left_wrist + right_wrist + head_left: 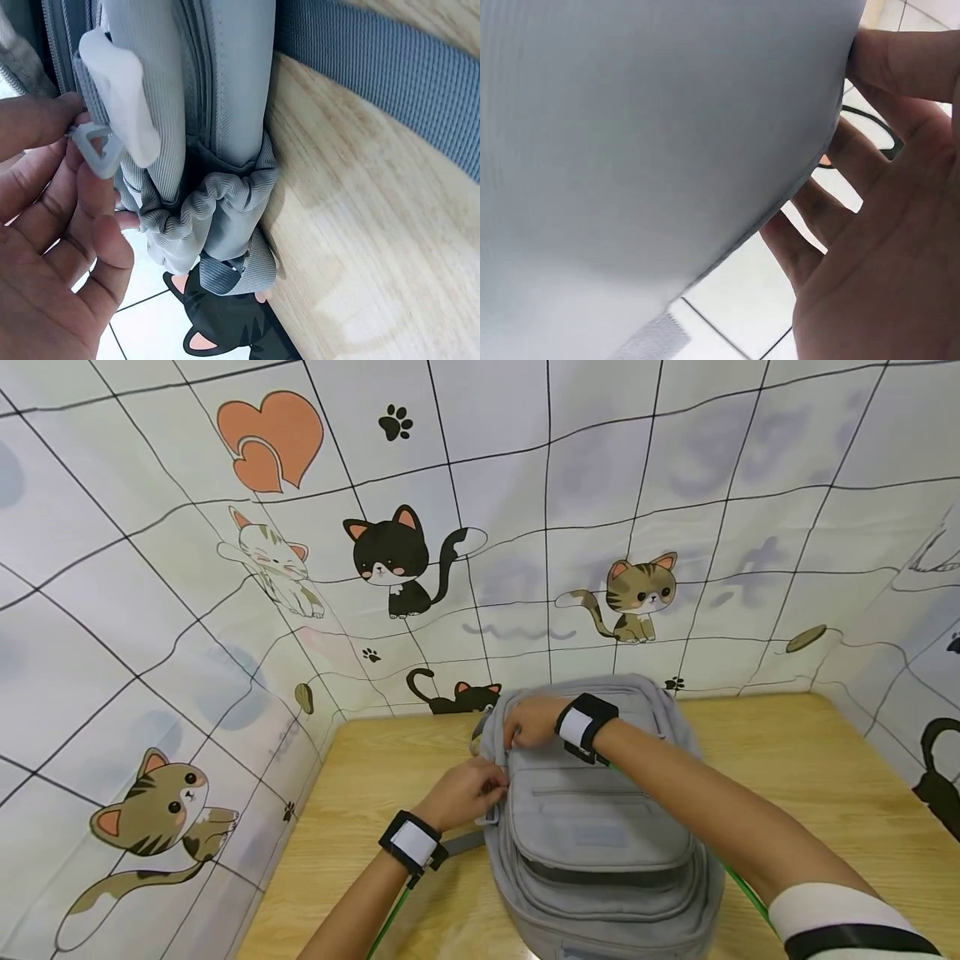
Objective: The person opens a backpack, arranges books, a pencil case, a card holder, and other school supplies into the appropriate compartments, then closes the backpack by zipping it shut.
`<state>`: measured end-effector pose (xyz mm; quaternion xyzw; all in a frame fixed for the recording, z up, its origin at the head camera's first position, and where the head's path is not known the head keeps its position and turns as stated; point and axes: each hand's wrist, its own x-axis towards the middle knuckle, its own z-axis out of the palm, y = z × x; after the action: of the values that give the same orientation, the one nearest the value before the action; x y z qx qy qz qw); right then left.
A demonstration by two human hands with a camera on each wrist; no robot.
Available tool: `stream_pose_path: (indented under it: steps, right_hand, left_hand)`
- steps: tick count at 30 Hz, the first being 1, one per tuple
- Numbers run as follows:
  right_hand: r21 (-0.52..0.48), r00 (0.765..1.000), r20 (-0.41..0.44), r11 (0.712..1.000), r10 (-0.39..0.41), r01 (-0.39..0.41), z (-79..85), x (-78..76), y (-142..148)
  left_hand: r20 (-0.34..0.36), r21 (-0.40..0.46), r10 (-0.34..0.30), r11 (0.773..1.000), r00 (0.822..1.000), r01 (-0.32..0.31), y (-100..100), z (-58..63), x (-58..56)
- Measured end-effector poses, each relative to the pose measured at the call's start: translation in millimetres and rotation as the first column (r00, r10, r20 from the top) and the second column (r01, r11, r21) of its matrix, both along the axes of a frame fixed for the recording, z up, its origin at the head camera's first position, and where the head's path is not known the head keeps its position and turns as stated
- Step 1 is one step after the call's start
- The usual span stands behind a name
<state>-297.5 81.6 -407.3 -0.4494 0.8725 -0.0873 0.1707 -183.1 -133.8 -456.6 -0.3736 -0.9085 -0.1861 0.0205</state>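
Observation:
A grey backpack [600,827] lies on the wooden table with its front pockets facing up. At its left side, my left hand [461,793] pinches a zipper pull. The left wrist view shows the pull's grey triangular ring [99,150] at the thumb and fingertips, with a pale tab [124,97] beside it. My right hand [534,722] is at the backpack's upper left. In the right wrist view it holds the edge of a smooth grey panel [667,135], thumb on one side and fingers behind. The lower front pocket's mouth [600,872] gapes a little.
The wooden table [405,739] extends on both sides of the backpack. A cat-printed cloth wall [510,485] stands close behind its top. A grey strap [382,75] lies on the table at the left, and a gathered side pocket [210,202] sits low on the bag's side.

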Motion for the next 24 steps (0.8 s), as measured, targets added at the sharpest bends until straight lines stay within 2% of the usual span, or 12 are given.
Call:
stream_pose_path:
  steps: [4, 8, 12, 18, 24]
  right_hand:
    - [-0.055, 0.998, 0.065, 0.998, 0.023, -0.019, -2.2, -5.3, 4.5]
    - [-0.041, 0.996, 0.079, 0.999, 0.027, -0.024, 1.8, -3.6, 5.0]
    - [-0.018, 0.998, 0.067, 1.000, 0.000, 0.001, 3.5, -1.2, 4.1]
    - [-0.064, 0.999, 0.048, 0.998, 0.010, -0.007, -11.5, -7.7, 7.1]
    - [-0.065, 0.998, 0.067, 0.998, 0.020, -0.015, 6.2, 6.0, 9.4]
  left_hand:
    - [-0.013, 0.031, -0.002, 1.000, 1.000, 0.002, 0.4, 0.8, 3.2]
    - [-0.012, 0.048, -0.018, 0.999, 1.000, 0.019, 0.4, 1.7, 9.0]
    - [-0.001, 0.043, -0.032, 0.999, 0.999, 0.032, -0.3, 2.6, 19.7]
    - [0.020, 0.026, -0.039, 0.999, 0.999, 0.038, -0.6, 4.8, 41.1]
    - [-0.006, 0.016, -0.126, 0.992, 0.992, 0.126, 0.2, 8.8, 59.8]
